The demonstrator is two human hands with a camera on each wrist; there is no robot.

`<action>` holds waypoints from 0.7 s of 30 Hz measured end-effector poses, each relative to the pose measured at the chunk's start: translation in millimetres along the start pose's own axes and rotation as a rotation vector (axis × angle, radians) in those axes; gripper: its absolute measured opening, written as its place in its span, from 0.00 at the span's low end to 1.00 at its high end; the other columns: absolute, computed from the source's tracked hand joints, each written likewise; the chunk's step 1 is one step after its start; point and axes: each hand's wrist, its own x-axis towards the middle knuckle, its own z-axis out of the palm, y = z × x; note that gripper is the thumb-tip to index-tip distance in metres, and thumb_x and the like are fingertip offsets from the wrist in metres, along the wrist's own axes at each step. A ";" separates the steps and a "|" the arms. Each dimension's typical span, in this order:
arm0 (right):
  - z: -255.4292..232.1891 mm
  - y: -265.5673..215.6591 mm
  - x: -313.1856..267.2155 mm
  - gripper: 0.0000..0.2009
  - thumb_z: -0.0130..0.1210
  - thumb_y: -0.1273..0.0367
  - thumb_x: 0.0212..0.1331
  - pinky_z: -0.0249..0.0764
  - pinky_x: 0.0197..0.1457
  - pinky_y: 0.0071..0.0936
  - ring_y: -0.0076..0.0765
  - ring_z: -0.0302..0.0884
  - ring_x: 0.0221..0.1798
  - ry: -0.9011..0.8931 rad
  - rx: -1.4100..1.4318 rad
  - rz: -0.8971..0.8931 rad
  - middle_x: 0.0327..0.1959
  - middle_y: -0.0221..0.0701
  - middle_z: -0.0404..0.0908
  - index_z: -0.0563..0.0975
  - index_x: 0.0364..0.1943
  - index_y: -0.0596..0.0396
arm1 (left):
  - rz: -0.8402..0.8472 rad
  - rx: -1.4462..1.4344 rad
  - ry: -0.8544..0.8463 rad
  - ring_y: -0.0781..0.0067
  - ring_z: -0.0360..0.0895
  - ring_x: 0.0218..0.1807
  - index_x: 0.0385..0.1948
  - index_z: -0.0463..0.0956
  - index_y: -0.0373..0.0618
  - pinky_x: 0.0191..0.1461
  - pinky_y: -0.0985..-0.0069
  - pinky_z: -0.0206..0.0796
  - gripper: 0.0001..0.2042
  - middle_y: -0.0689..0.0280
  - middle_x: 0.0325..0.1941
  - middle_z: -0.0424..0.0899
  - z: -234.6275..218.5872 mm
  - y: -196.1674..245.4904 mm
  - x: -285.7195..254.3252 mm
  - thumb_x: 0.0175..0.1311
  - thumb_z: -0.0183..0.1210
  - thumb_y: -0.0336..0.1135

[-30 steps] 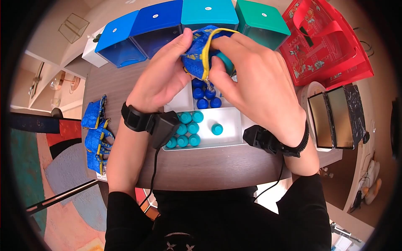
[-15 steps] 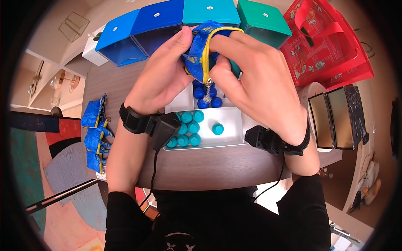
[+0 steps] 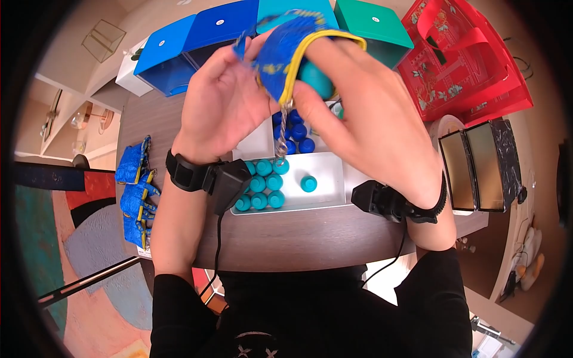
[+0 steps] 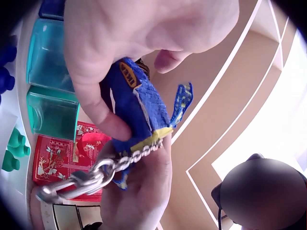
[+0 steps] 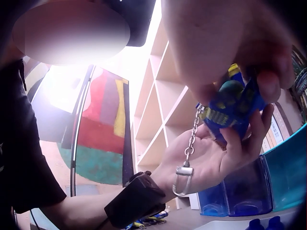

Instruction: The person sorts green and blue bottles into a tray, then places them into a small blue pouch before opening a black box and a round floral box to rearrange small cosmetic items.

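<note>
A small blue pouch (image 3: pixel 280 59) with a yellow-edged mouth is held up over the table, its mouth turned to the right. My left hand (image 3: pixel 218 113) holds it from the left side, fingers partly behind the cloth. Fingers of my right hand (image 3: pixel 376 113) reach inside the mouth, with the thumb at the yellow edge. Between them a rounded teal piece (image 3: pixel 316 80) shows in the opening. A metal chain (image 3: pixel 283 134) hangs from the pouch's corner, ending in a clasp (image 5: pixel 183 181). A strap loop (image 4: pixel 182 103) sticks out beside the pouch in the left wrist view.
Below stands a white divided tray (image 3: pixel 325 200) with several teal pieces (image 3: pixel 274 182) and dark blue pieces (image 3: pixel 298 130). More blue pouches (image 3: pixel 134 200) lie at the left edge. Coloured boxes (image 3: pixel 170 56), a red bag (image 3: pixel 465 77) and a folding mirror (image 3: pixel 477 167) stand behind and right.
The pouch has swung up and to the right, blurred by motion. My left thumb has moved left, and a strap shows by it. More of the teal piece is visible; the chain hangs further left.
</note>
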 end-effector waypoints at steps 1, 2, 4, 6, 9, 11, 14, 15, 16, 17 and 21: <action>0.8 1.5 0.7 0.13 0.58 0.68 0.64 0.74 0.37 0.41 0.54 0.77 0.34 0.077 0.012 -0.017 0.36 0.45 0.77 0.76 0.49 0.59 | 0.019 0.043 -0.089 0.66 0.74 0.63 0.66 0.66 0.43 0.66 0.62 0.67 0.22 0.61 0.65 0.75 -4.8 -0.3 1.7 0.78 0.44 0.46; 0.6 1.8 1.5 0.13 0.58 0.68 0.64 0.74 0.37 0.41 0.54 0.77 0.34 0.077 0.012 -0.018 0.36 0.45 0.77 0.76 0.49 0.59 | 0.020 0.043 -0.089 0.66 0.74 0.63 0.66 0.66 0.43 0.66 0.62 0.67 0.22 0.61 0.65 0.75 -7.1 0.0 2.8 0.78 0.44 0.46; 0.0 1.8 2.7 0.14 0.61 0.68 0.62 0.75 0.35 0.38 0.55 0.79 0.34 0.117 0.025 0.050 0.37 0.44 0.79 0.75 0.49 0.60 | 0.079 0.129 -0.128 0.66 0.75 0.62 0.67 0.63 0.42 0.64 0.66 0.70 0.21 0.60 0.65 0.75 -9.2 -0.5 4.8 0.77 0.44 0.37; 0.1 0.8 2.5 0.15 0.62 0.68 0.61 0.75 0.34 0.37 0.55 0.78 0.33 0.108 -0.013 0.061 0.37 0.44 0.79 0.75 0.49 0.59 | 0.095 0.178 -0.015 0.66 0.77 0.60 0.64 0.66 0.40 0.60 0.69 0.73 0.18 0.61 0.62 0.77 0.2 -2.3 4.7 0.76 0.46 0.31; 2.9 2.9 2.0 0.16 0.64 0.67 0.61 0.74 0.32 0.36 0.56 0.78 0.32 0.101 -0.077 0.045 0.36 0.44 0.80 0.76 0.50 0.57 | 0.105 0.241 0.075 0.66 0.79 0.58 0.58 0.71 0.39 0.59 0.69 0.74 0.15 0.61 0.58 0.79 -15.0 -1.0 3.2 0.75 0.49 0.33; 3.8 3.5 1.8 0.16 0.64 0.66 0.61 0.74 0.32 0.36 0.56 0.78 0.32 0.103 -0.103 0.019 0.35 0.44 0.80 0.76 0.50 0.56 | 0.078 0.268 0.138 0.65 0.81 0.55 0.53 0.74 0.39 0.59 0.68 0.76 0.12 0.60 0.54 0.82 -17.9 -1.2 3.0 0.74 0.52 0.34; 3.0 1.4 2.6 0.15 0.63 0.66 0.62 0.74 0.31 0.35 0.54 0.78 0.31 0.127 -0.156 0.019 0.32 0.43 0.80 0.77 0.50 0.54 | 0.054 0.240 0.158 0.64 0.83 0.52 0.51 0.74 0.38 0.57 0.67 0.78 0.11 0.59 0.52 0.82 -15.2 -1.3 2.4 0.74 0.52 0.34; 2.1 0.2 3.4 0.14 0.63 0.66 0.62 0.74 0.31 0.35 0.53 0.78 0.30 0.137 -0.167 0.028 0.31 0.42 0.81 0.78 0.50 0.54 | 0.053 0.240 0.157 0.64 0.83 0.52 0.51 0.74 0.38 0.57 0.67 0.78 0.11 0.59 0.52 0.82 -15.3 -1.9 1.8 0.74 0.52 0.34; 1.0 -0.7 4.1 0.14 0.63 0.66 0.61 0.74 0.30 0.34 0.52 0.79 0.29 0.147 -0.177 0.038 0.30 0.40 0.82 0.79 0.49 0.54 | 0.054 0.242 0.163 0.65 0.83 0.50 0.52 0.74 0.38 0.55 0.68 0.79 0.12 0.58 0.52 0.82 -15.9 -2.3 0.8 0.74 0.52 0.33; -0.3 -1.0 4.6 0.14 0.63 0.66 0.61 0.74 0.30 0.34 0.52 0.79 0.29 0.148 -0.178 0.039 0.30 0.40 0.82 0.79 0.49 0.54 | 0.057 0.244 0.169 0.66 0.84 0.49 0.53 0.74 0.38 0.54 0.69 0.80 0.12 0.58 0.52 0.83 -16.3 -2.4 0.2 0.74 0.52 0.33; -4.0 -4.4 5.2 0.14 0.65 0.66 0.59 0.73 0.29 0.29 0.43 0.80 0.26 0.147 -0.155 0.033 0.31 0.37 0.84 0.81 0.47 0.53 | 0.053 0.247 0.131 0.68 0.84 0.49 0.57 0.72 0.38 0.54 0.70 0.80 0.14 0.60 0.52 0.83 -17.5 -1.3 0.7 0.74 0.52 0.30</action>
